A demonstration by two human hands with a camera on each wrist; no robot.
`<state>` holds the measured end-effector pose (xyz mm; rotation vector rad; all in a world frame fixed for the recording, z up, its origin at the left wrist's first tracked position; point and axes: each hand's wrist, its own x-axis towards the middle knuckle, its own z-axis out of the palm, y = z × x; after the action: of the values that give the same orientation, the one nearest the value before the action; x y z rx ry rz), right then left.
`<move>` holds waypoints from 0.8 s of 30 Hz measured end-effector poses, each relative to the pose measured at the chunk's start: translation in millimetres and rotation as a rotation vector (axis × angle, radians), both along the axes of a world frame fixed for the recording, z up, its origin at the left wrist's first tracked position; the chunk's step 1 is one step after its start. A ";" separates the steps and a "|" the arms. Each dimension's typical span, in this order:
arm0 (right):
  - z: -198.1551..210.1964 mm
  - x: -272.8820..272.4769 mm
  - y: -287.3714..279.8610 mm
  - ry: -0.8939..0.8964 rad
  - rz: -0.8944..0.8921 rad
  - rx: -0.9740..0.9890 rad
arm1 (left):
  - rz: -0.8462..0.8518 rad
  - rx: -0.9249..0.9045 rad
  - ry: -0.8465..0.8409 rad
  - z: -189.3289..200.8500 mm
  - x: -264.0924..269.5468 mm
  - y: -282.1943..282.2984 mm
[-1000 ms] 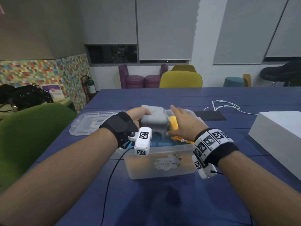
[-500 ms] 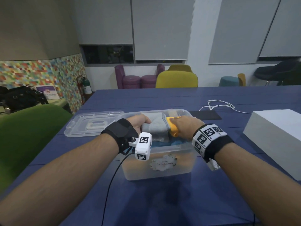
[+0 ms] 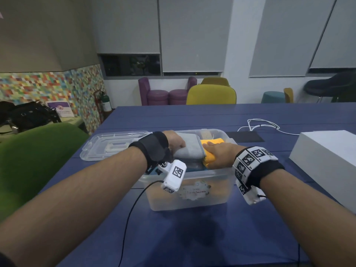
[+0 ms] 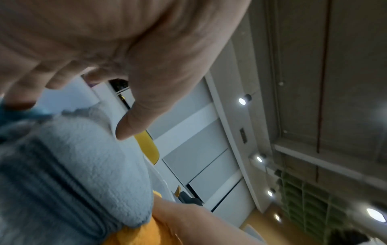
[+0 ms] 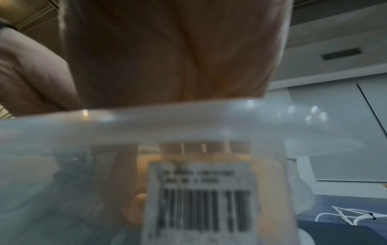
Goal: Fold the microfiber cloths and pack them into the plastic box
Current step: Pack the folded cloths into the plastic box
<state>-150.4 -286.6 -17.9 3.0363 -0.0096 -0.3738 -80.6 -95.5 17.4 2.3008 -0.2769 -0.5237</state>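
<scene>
Head view shows one clear plastic box (image 3: 188, 197) standing on the blue table (image 3: 192, 237), with its one lid (image 3: 113, 146) lying flat just to its left. Three folded cloths show in the box: one grey cloth (image 3: 189, 149) on top at the left, one yellow cloth (image 3: 211, 151) touching its right edge, and one blue cloth (image 3: 194, 166) partly visible beneath them. The left hand (image 3: 174, 142) rests on the left end of the grey cloth; in the left wrist view its fingers (image 4: 62, 81) reach past the cloth's far edge and the thumb hangs straight above it, so the hand lies loose on the fabric without gripping. The right hand (image 3: 219, 151) lies flat with straight fingers pressing on the yellow cloth. Right wrist view is blurred, showing the box wall and one barcode label (image 5: 201, 199) on it. Elsewhere on the table sit one white box (image 3: 327, 162), one dark flat pad (image 3: 244, 136) and one white cable (image 3: 260, 125).
</scene>
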 end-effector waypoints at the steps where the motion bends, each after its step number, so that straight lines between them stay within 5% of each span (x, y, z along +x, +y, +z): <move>1: -0.2 -0.1 -0.3 -0.017 0.002 0.016 | -0.018 0.095 -0.081 8.7 -2.2 1.7; 5: 1.2 -2.8 1.6 -0.052 -0.006 0.042 | -0.143 0.279 -0.313 28.3 -4.5 7.8; 9: 1.0 -2.2 3.4 -0.051 -0.030 0.041 | -0.487 0.613 -0.391 23.5 -5.1 4.3; 12: 0.5 -2.3 4.2 -0.054 -0.036 0.034 | -0.581 0.735 -0.434 9.1 0.4 1.3; 19: 3.3 -7.7 6.3 -0.063 -0.013 0.056 | -0.622 0.622 -0.504 14.5 10.5 8.2; 24: 4.6 -10.7 8.0 -0.076 -0.004 0.047 | -0.530 0.452 -0.361 18.5 19.4 17.9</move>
<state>-161.0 -278.6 -13.3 3.0952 -0.0120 -0.2619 -61.2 -77.6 36.0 2.7605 -1.0570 -0.4535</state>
